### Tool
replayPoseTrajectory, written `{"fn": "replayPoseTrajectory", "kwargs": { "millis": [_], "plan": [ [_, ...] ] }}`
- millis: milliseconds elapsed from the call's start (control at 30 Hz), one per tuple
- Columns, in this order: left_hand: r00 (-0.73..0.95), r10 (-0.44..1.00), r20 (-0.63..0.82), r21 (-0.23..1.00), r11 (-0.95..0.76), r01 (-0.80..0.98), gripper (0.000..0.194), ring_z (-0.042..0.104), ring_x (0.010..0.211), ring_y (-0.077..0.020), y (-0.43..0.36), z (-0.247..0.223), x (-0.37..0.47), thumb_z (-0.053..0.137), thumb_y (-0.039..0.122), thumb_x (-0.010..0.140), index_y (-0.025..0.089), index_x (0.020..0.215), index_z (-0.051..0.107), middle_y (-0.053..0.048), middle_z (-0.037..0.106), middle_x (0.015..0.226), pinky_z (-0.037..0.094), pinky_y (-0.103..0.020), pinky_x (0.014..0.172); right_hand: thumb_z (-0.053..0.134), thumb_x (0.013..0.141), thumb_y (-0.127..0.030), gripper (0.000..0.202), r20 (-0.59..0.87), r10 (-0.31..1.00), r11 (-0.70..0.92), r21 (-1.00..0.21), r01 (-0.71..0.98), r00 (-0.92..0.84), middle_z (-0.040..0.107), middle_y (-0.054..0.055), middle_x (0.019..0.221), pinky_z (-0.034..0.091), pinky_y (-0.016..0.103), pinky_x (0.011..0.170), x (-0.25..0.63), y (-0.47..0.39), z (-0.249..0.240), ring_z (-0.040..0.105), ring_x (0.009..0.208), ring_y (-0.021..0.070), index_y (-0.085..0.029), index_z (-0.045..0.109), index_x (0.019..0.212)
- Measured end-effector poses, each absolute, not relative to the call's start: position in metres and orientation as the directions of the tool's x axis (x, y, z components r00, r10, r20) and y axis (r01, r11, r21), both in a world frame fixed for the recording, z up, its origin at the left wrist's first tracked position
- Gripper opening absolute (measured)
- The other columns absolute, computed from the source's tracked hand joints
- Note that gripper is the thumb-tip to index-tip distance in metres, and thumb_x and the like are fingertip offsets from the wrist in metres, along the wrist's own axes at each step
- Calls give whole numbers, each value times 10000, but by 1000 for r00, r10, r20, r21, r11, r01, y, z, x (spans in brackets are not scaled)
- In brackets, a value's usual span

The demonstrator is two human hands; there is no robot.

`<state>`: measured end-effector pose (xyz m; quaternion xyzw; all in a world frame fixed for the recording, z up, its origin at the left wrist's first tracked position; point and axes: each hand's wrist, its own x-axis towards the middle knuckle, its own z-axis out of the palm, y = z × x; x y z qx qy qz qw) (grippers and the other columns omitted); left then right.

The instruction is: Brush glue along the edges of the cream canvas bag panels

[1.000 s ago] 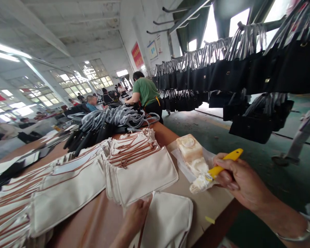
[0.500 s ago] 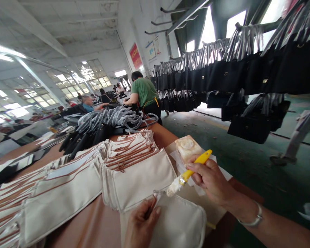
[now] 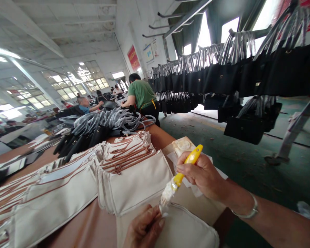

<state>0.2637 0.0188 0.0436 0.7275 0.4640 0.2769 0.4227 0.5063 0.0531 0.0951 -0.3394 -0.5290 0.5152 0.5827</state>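
My right hand (image 3: 203, 177) grips a paintbrush (image 3: 191, 159) by its yellow handle. The bristles, caked in white paste, point down at the edge of a cream bag panel (image 3: 189, 229) and meet it just beyond my left fingertips. With thumb and fingers pinched, my left hand (image 3: 144, 227) holds that edge; a small whitish bit shows at the fingertips, too blurred to name. Behind my right hand stands a squarish, paste-stained container (image 3: 182, 145) on pale sheets, partly covered by the hand.
Stacked cream bag pieces (image 3: 139, 182) with brown trim line the brown table (image 3: 93, 224). Black bags with grey wrapped handles (image 3: 105, 119) lie further back. Racked black bags (image 3: 196, 79) hang at right. A person in a green shirt (image 3: 142, 91) bends over the table's far end.
The brush has tilted steeper and its bristles have moved down and left onto the panel edge by my left fingertips. The panel has shifted to the right and down in view.
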Motion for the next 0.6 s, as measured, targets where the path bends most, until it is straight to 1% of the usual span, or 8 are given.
{"fn": "replayPoseTrajectory", "kwargs": {
  "millis": [100, 167, 233, 267, 333, 433, 533, 600],
  "plan": [
    [453, 891, 27, 884, -233, 406, 337, 570, 696, -153, 19, 37, 266, 561, 515, 884, 226, 970, 712, -32, 584, 760, 480, -224, 598, 596, 879, -269, 162, 263, 951, 245, -962, -123, -162, 449, -50, 553, 285, 238, 457, 507, 50, 97, 389, 485, 106, -171, 600, 750],
    [473, 881, 32, 891, -240, 386, 373, 583, 706, -164, 19, 35, 267, 532, 536, 893, 230, 1009, 712, -42, 599, 770, 487, -233, 596, 593, 882, -274, 176, 281, 952, 270, -957, -102, -119, 432, -54, 547, 279, 238, 456, 508, 51, 97, 368, 481, 104, -172, 593, 738],
    [481, 876, 23, 895, -232, 380, 404, 592, 718, -171, 19, 37, 268, 507, 550, 901, 226, 1024, 714, -49, 607, 779, 493, -242, 599, 577, 897, -273, 180, 291, 955, 280, -950, -137, -61, 383, -71, 521, 272, 238, 457, 509, 51, 96, 324, 465, 99, -178, 580, 744],
    [484, 875, 17, 894, -230, 384, 410, 592, 719, -172, 19, 39, 268, 505, 554, 901, 222, 1016, 717, -47, 604, 773, 492, -243, 596, 571, 902, -269, 175, 287, 956, 275, -948, -158, -55, 367, -77, 513, 270, 238, 456, 510, 51, 96, 310, 459, 99, -182, 577, 750],
    [496, 868, 7, 889, -233, 394, 401, 580, 700, -163, 18, 44, 270, 520, 553, 895, 218, 962, 729, -36, 586, 740, 487, -239, 588, 571, 900, -265, 165, 267, 958, 246, -953, -175, -106, 371, -78, 513, 273, 237, 453, 510, 49, 95, 318, 457, 100, -185, 576, 755],
    [517, 856, 17, 872, -265, 411, 420, 576, 684, -161, 17, 53, 274, 498, 568, 904, 215, 884, 725, -29, 584, 718, 496, -248, 594, 596, 882, -283, 168, 266, 949, 247, -961, -123, -171, 425, -57, 557, 287, 236, 461, 509, 46, 93, 371, 489, 108, -181, 589, 749],
    [507, 857, 95, 820, -356, 449, 448, 612, 682, -166, 14, 57, 275, 422, 560, 940, 217, 828, 687, -26, 606, 707, 517, -246, 608, 605, 881, -294, 179, 298, 952, 289, -952, -102, -78, 419, -56, 550, 283, 241, 468, 513, 49, 91, 366, 494, 110, -178, 598, 745],
    [491, 852, 184, 743, -447, 498, 395, 628, 650, -145, 12, 57, 273, 416, 499, 964, 225, 813, 656, -10, 602, 694, 520, -212, 596, 597, 886, -297, 195, 286, 958, 280, -944, -176, -13, 387, -70, 507, 252, 242, 446, 518, 52, 90, 318, 455, 100, -178, 588, 731]
  ]
}}
